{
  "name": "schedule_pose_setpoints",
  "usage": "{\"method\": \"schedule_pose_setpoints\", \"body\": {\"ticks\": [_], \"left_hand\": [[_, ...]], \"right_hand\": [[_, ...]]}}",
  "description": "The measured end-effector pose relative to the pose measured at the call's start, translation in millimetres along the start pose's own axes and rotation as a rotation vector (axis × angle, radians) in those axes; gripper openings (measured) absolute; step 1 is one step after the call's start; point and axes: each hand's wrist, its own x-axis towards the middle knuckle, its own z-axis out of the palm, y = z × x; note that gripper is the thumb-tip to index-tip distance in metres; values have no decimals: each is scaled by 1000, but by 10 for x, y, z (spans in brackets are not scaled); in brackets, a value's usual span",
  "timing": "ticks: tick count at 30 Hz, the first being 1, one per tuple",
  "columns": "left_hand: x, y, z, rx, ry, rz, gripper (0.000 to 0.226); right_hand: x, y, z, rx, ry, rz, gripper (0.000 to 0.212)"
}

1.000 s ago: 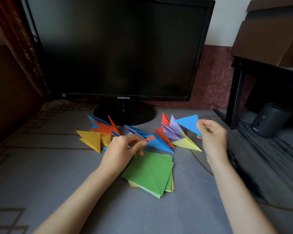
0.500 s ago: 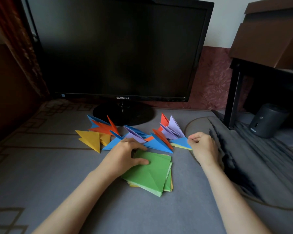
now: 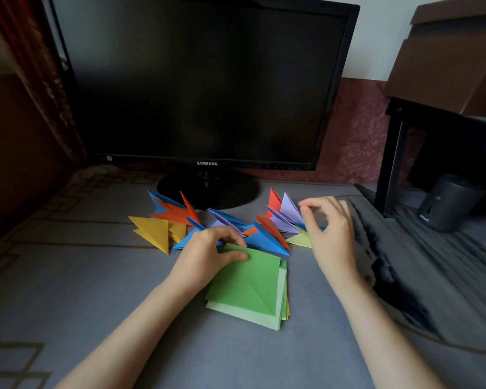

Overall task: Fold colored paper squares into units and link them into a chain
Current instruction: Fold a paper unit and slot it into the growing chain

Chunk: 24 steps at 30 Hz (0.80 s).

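Two bare arms show from the lower edge of the view; the left forearm (image 3: 129,329) and right forearm (image 3: 376,327) are uncovered along all their visible length; the left hand (image 3: 205,256) and right hand (image 3: 331,234) are bare too, wrists included; the fingers (image 3: 314,202) are slim.

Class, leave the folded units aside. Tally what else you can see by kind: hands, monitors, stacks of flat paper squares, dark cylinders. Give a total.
2 hands: left hand, right hand
1 monitor
1 stack of paper squares
1 dark cylinder
Total: 5
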Motion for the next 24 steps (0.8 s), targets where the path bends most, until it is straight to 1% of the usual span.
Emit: {"method": "schedule_pose_setpoints", "body": {"ticks": [2,4,5,7,8,9,11,13,15,16,17,19,21,23,24], "left_hand": [[3,-10,-1,23,53,-6,11],[7,-5,-9,27,97,21,12],[7,5,-16,14,116,42,12],[4,43,-35,-38,158,81,11],[3,61,-46,-64,176,97,10],[4,79,-56,-89,189,101,9],[-1,105,-67,-151,195,69,10],[-4,126,-65,-249,187,16,18],[-8,133,-63,-377,168,-44,28],[-6,134,-61,-419,157,-75,28],[-2,129,-59,-429,150,-101,23],[11,114,-55,-420,147,-139,13],[18,106,-59,-444,154,-156,14],[26,97,-77,-472,153,-160,14],[30,93,-90,-487,149,-165,14]], "right_hand": [[-26,-79,30,77,-110,-100,13],[-76,-154,82,157,-250,-151,11],[-103,-188,107,203,-332,-153,11],[-150,-209,155,246,-475,-149,23],[-167,-202,173,238,-522,-147,29],[-180,-192,188,235,-549,-137,31],[-194,-211,195,250,-561,-51,21],[-191,-261,187,302,-536,83,13],[-178,-293,172,413,-509,210,9],[-164,-304,161,468,-497,254,8],[-152,-309,152,497,-485,281,10],[-144,-312,142,506,-470,306,13],[-150,-330,130,513,-471,299,16],[-154,-357,93,517,-503,236,27],[-145,-371,67,508,-531,171,30]]}}
